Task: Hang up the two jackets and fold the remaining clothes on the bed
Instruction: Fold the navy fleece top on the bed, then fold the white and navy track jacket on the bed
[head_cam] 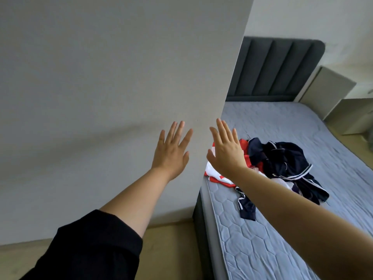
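Note:
A heap of clothes lies on the bed [302,122] near its left edge. Dark navy garments [286,162] with white trim are crumpled on the right of the heap. A red and white garment [219,177] lies at its left, partly behind my right forearm. My left hand [171,152] is stretched out with straight, spread fingers in front of a grey wall panel. My right hand [227,150] is also raised with straight fingers, above the left end of the heap. Neither hand holds anything.
A large grey wall or door panel [101,98] fills the left side, next to the bed's left edge. A dark padded headboard [276,67] stands at the bed's far end. Pale low furniture [331,91] sits at the far right. Beige floor [171,249] shows below.

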